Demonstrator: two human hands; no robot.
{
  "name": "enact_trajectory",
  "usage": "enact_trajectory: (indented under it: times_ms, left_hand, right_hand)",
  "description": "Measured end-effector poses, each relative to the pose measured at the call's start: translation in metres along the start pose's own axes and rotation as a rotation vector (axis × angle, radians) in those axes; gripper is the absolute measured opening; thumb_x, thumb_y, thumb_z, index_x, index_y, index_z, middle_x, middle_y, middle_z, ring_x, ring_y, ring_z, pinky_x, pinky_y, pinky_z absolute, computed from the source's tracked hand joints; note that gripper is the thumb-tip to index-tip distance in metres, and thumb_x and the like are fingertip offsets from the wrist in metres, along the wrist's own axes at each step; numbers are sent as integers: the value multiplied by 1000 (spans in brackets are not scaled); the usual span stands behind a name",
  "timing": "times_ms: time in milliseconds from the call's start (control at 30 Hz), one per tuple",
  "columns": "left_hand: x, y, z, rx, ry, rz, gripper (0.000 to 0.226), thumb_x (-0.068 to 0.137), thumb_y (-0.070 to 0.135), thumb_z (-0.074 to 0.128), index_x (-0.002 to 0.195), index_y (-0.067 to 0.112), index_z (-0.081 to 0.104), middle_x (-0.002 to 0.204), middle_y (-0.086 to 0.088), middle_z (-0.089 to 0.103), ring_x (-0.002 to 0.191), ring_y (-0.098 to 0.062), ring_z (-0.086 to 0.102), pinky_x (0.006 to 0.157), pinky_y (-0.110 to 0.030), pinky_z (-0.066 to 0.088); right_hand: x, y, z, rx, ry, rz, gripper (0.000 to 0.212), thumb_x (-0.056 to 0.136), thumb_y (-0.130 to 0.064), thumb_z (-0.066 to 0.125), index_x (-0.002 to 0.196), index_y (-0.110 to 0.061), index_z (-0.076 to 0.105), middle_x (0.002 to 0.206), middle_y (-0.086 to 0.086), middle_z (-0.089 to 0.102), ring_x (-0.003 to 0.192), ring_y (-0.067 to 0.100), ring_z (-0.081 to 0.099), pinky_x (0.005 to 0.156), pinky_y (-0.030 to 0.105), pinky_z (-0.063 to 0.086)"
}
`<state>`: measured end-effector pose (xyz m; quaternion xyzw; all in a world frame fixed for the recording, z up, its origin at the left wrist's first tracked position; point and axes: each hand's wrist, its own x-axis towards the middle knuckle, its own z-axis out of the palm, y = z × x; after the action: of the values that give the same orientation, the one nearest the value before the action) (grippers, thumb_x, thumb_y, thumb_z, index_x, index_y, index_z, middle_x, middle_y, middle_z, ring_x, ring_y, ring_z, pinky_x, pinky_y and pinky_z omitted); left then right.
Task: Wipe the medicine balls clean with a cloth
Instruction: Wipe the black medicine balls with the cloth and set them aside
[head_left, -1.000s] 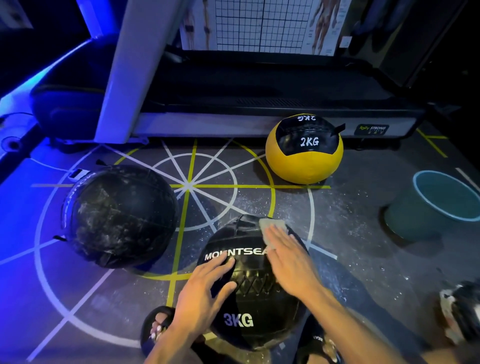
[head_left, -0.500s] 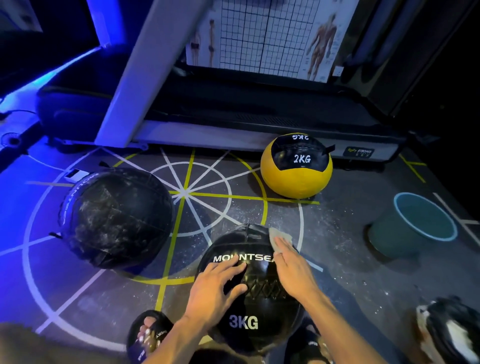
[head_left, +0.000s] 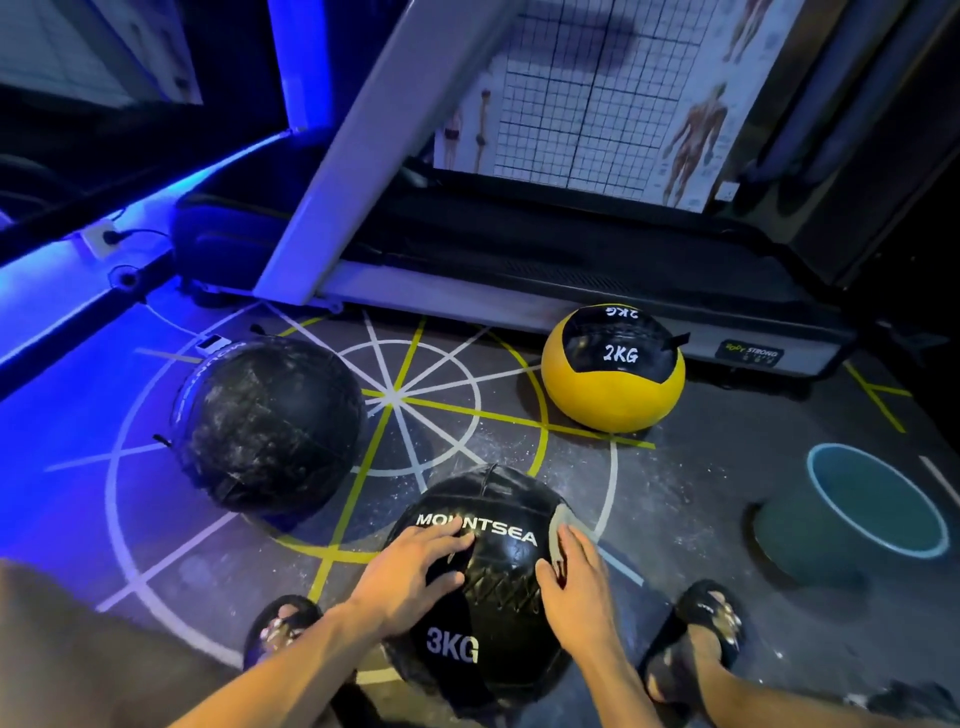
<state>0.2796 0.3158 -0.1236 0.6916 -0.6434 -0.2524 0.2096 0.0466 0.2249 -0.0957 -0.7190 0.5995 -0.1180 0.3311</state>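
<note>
Two hands work the 3KG ball (head_left: 483, 587) on the floor between my feet: left hand (head_left: 410, 577) flat, steadying, while my right hand (head_left: 576, 587) should press the cloth (head_left: 561, 530) flat-fingered around its side.

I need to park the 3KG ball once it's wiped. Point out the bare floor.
Bare floor lies between the yellow 2KG ball, the 3KG ball and the teal bucket. A smaller patch sits at the line hub, beside the scuffed black ball. It's crowded near the sandalled feet.
</note>
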Motion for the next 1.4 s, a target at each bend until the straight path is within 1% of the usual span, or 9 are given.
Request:
enact_trajectory:
  times_ms: [400, 533, 733, 833, 967, 1067, 1200, 1333, 1400]
  left_hand:
    - [-26, 2, 34, -63, 167, 90, 44, 104, 56, 44, 147, 52, 45, 155, 42, 28, 143, 14, 27, 122, -26, 14]
    - [-17, 6, 45, -160, 213, 124, 42, 104, 51, 49, 145, 48, 52, 154, 40, 33, 141, 13, 30, 122, -35, 23]
    - [-9, -5, 50, -196, 306, 134, 41, 104, 50, 50, 143, 43, 56, 154, 37, 37, 138, 10, 36, 119, -33, 27]
    - [-6, -9, 47, -237, 285, 120, 41, 104, 53, 50, 143, 46, 55, 153, 39, 36, 141, 11, 32, 120, -29, 22]
    - [-7, 0, 54, -277, 293, 135, 39, 102, 52, 53, 141, 46, 57, 152, 40, 36, 140, 11, 33, 119, -32, 22]
    - [-7, 9, 59, -256, 268, 136, 39, 104, 52, 50, 142, 49, 54, 153, 42, 34, 141, 9, 31, 121, -38, 21]
    - [-9, 9, 60, -254, 255, 148, 37, 105, 55, 47, 141, 52, 52, 151, 43, 34, 139, 9, 32, 120, -37, 21]
    - [-8, 9, 61, -272, 265, 141, 40, 103, 58, 47, 141, 48, 56, 152, 41, 35, 141, 9, 32, 120, -37, 23]
    - [-9, 10, 61, -268, 256, 143, 41, 103, 58, 46, 142, 47, 56, 152, 41, 35, 140, 10, 31, 120, -35, 21]
  right_hand:
    - [0, 26, 8, 145, 35, 14, 58, 108, -31, 38, 162, -34, 16, 168, -19, 12, 154, 0, 9, 127, 33, 10]
    - [18, 5, 13, 54, 84, 84, 55, 109, -25, 32, 162, -19, 19, 169, -7, 14, 156, 7, 7, 128, 33, 6]
    - [42, -49, 33, -356, -91, -353, 66, 102, -39, 13, 163, -15, 11, 169, -6, 5, 156, 5, -1, 127, 28, -1]
    - [54, -30, 9, -422, -144, -425, 65, 101, -39, 11, 163, -21, 13, 167, -10, 7, 155, 4, 5, 128, 29, 6]
    - [55, -20, -10, -241, -68, -74, 53, 108, -23, 29, 160, -29, 28, 166, -7, 27, 152, 12, 26, 124, 33, 23]
    - [46, -63, 12, -301, -46, -183, 34, 104, -16, 33, 133, -25, 48, 143, -1, 50, 119, 15, 57, 93, 37, 49]
    - [47, -83, 22, -464, -147, -566, 30, 100, -12, 28, 121, -22, 48, 119, -5, 49, 111, 15, 47, 93, 39, 49]
    - [73, -59, -12, -379, -73, -141, 42, 108, -16, 31, 146, -17, 50, 143, 7, 57, 116, 24, 59, 96, 35, 45]
    - [64, -60, -5, -365, -100, -213, 41, 105, -18, 32, 142, -23, 50, 136, 2, 58, 104, 20, 57, 86, 36, 46]
